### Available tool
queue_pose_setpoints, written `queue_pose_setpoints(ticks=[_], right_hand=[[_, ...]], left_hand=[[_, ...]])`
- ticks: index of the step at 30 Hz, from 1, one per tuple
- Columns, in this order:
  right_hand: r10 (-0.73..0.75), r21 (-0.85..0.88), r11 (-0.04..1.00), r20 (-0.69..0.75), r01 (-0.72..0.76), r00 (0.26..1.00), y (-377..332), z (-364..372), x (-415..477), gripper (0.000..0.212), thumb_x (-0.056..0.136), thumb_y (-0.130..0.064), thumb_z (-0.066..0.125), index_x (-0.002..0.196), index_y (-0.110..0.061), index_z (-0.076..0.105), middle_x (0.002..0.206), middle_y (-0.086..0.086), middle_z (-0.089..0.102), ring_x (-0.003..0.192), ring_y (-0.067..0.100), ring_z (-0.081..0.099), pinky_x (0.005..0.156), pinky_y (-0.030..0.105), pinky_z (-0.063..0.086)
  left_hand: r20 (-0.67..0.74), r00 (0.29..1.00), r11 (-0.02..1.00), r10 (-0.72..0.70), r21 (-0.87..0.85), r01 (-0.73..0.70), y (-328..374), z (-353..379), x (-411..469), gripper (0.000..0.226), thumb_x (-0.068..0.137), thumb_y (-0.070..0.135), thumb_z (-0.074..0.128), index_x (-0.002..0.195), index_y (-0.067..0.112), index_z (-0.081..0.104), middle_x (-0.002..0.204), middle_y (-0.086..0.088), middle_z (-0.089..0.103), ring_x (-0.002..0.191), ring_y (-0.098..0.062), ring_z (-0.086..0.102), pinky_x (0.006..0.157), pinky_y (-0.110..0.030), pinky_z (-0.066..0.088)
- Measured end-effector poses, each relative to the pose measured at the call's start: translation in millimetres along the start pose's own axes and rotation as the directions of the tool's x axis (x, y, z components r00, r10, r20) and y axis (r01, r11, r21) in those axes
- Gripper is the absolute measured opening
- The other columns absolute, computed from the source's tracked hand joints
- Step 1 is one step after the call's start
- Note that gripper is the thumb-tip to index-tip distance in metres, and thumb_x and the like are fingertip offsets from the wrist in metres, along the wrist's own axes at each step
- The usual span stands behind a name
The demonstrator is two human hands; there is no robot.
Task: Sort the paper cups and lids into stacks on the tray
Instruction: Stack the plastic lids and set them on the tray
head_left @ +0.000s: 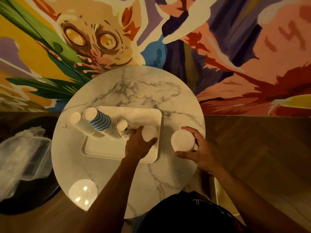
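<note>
Head: left hand (pixel 137 146) round cup (pixel 149 133), right hand (pixel 201 149) round second cup (pixel 183 140)

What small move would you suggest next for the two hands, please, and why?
Probably carry the white paper cup in the right hand leftward onto the matching upside-down white cup that the left hand grips on the white rectangular tray; it is held beside the tray.

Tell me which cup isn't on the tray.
The white cup in the right hand, over the marble table beside the tray. The plain white stack, blue-striped stack, patterned stack and the cup under the left hand stand on the tray.
</note>
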State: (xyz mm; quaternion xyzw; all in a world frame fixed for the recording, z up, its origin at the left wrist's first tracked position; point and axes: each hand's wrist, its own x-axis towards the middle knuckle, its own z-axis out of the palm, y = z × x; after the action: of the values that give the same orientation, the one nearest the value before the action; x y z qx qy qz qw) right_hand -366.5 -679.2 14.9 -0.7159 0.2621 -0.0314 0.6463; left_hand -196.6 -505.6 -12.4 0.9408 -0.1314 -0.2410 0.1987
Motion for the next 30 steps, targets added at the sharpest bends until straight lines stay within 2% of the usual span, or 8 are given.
queue_pose_setpoints(ticks=[5, 14, 19, 22, 27, 30], right_hand=[[0.006, -0.013, 1.0, 0.002, -0.006, 1.0, 0.5, -1.4, -1.1, 0.085, 0.059, -0.034, 0.093, 0.133, -0.037, 0.051, 0.119, -0.044, 0.052, 0.118, -0.013, 0.049, 0.103, 0.047, 0.053], [-0.013, -0.011, 1.0, -0.015, 0.013, 1.0, 4.8, -0.7, -1.2, 0.085, 0.058, -0.035, 0.093, 0.132, -0.039, 0.051, 0.13, -0.028, 0.054, 0.12, -0.011, 0.05, 0.103, 0.038, 0.054], [-0.024, -0.019, 1.0, -0.009, 0.024, 1.0, 2.6, 1.4, 0.3, 0.086, 0.059, -0.036, 0.092, 0.134, -0.036, 0.049, 0.131, -0.024, 0.052, 0.118, -0.015, 0.048, 0.102, 0.029, 0.052], [-0.022, -0.008, 1.0, 0.002, 0.022, 1.0, 1.5, 2.9, 2.1, 0.087, 0.059, -0.036, 0.092, 0.135, -0.037, 0.049, 0.131, -0.026, 0.051, 0.118, -0.017, 0.047, 0.101, 0.029, 0.051], [-0.026, -0.005, 1.0, 0.011, 0.026, 1.0, -3.6, 4.2, 2.8, 0.083, 0.059, -0.034, 0.091, 0.131, -0.04, 0.048, 0.129, -0.029, 0.05, 0.113, -0.022, 0.047, 0.098, 0.022, 0.05], [0.001, 0.016, 1.0, 0.022, -0.001, 1.0, -3.1, 4.1, 3.5, 0.085, 0.059, -0.034, 0.092, 0.132, -0.039, 0.05, 0.125, -0.034, 0.052, 0.114, -0.02, 0.048, 0.102, 0.032, 0.052]], left_hand=[[0.087, 0.996, 0.997, -0.033, 0.078, 0.026, -8.7, 16.1, 8.7, 0.088, 0.088, 0.052, 0.07, 0.156, 0.017, 0.027, 0.161, -0.013, 0.029, 0.146, -0.036, 0.035, 0.114, -0.049, 0.035], [0.094, 0.995, 0.996, -0.027, 0.088, 0.018, -11.0, 21.1, 16.2, 0.09, 0.09, 0.05, 0.069, 0.157, 0.017, 0.02, 0.157, -0.016, 0.033, 0.141, -0.039, 0.04, 0.111, -0.051, 0.038], [0.117, 0.993, 0.992, -0.012, 0.129, -0.003, -11.8, 18.9, 20.1, 0.096, 0.09, 0.056, 0.066, 0.16, 0.018, 0.012, 0.159, -0.019, 0.031, 0.145, -0.039, 0.035, 0.112, -0.051, 0.036], [0.13, 0.991, 0.989, -0.014, 0.145, -0.005, -9.8, 15.5, 18.6, 0.099, 0.09, 0.055, 0.067, 0.161, 0.019, 0.008, 0.161, -0.019, 0.027, 0.147, -0.04, 0.032, 0.114, -0.05, 0.035], [0.106, 0.994, 0.984, 0.039, 0.166, -0.056, 0.2, 5.0, 7.6, 0.09, 0.092, 0.047, 0.067, 0.158, 0.017, 0.014, 0.159, -0.016, 0.032, 0.143, -0.038, 0.036, 0.111, -0.049, 0.038], [0.039, 0.99, 0.989, 0.133, 0.064, -0.135, 18.5, -7.4, -6.2, 0.077, 0.095, 0.048, 0.063, 0.156, 0.017, 0.029, 0.155, -0.01, 0.039, 0.14, -0.032, 0.043, 0.11, -0.044, 0.038]])
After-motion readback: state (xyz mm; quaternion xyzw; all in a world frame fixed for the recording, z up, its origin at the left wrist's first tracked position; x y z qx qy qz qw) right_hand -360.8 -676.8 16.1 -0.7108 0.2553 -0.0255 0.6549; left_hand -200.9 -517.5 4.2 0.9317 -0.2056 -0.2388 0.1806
